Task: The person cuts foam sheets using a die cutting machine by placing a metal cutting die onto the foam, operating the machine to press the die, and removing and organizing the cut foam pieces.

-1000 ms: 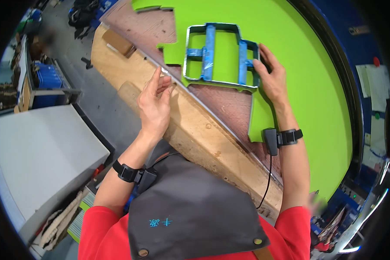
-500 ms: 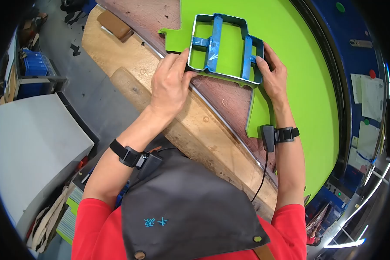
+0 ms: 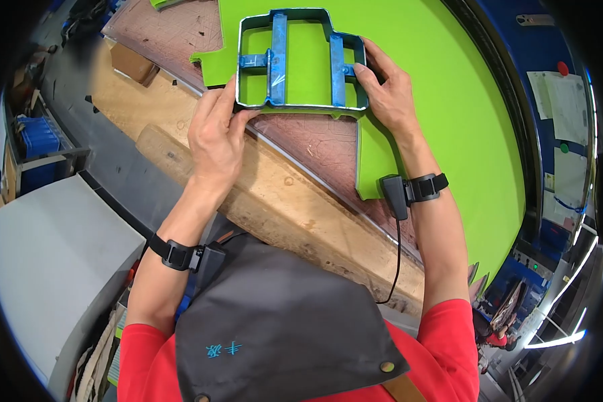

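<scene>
A blue metal cutting die (image 3: 279,60), a frame with crossbars, rests on or just over a bright green sheet (image 3: 442,114) near the sheet's cut edge. My left hand (image 3: 216,130) grips the die's lower left corner, its fingertips partly hidden by the frame. At the right end, my right hand (image 3: 386,90) holds the die with the thumb on the small crosspiece and the fingers around the outer wall. Green sheet shows through the die's openings.
Beneath the sheet lies a scored reddish-brown cutting board (image 3: 315,144). A wooden table edge (image 3: 275,171) runs in front, bearing a brown block (image 3: 133,63). A dark curved rail (image 3: 506,107) borders the sheet on the right. A white panel (image 3: 53,234) stands at the left.
The view has shifted, so the die and both hands appear farther left and slightly higher. The die has turned a little and lies more level in view. Both hands keep their hold.
</scene>
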A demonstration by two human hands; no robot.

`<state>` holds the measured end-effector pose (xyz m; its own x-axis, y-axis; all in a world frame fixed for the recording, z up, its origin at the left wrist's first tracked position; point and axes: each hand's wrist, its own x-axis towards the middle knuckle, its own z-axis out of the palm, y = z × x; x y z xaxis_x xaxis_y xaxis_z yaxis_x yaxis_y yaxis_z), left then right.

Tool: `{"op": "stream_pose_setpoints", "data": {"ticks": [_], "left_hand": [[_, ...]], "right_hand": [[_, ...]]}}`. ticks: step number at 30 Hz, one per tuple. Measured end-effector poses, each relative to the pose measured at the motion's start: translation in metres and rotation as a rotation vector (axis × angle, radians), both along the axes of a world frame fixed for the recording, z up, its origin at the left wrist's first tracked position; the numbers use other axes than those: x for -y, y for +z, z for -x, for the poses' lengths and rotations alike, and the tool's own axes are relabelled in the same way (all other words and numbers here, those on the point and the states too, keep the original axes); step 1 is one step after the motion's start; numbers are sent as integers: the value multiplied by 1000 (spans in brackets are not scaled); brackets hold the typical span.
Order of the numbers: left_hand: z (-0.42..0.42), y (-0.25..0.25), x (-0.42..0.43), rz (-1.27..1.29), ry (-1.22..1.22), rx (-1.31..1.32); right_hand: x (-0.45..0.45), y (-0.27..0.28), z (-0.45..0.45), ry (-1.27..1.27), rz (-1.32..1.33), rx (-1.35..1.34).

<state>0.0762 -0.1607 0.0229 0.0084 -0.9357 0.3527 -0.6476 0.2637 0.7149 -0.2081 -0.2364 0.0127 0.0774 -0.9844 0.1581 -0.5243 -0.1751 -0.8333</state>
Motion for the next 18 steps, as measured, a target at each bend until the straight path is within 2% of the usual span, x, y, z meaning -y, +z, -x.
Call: {"op": "stream_pose_setpoints", "data": {"ticks": [14, 18], "left_hand": [[-4, 4, -3, -13, -11, 98], [-8, 1, -13, -73, 50, -30]], "right_hand": [[-1, 4, -4, 8, -4, -41], [-3, 11, -5, 27, -39, -46]]}}
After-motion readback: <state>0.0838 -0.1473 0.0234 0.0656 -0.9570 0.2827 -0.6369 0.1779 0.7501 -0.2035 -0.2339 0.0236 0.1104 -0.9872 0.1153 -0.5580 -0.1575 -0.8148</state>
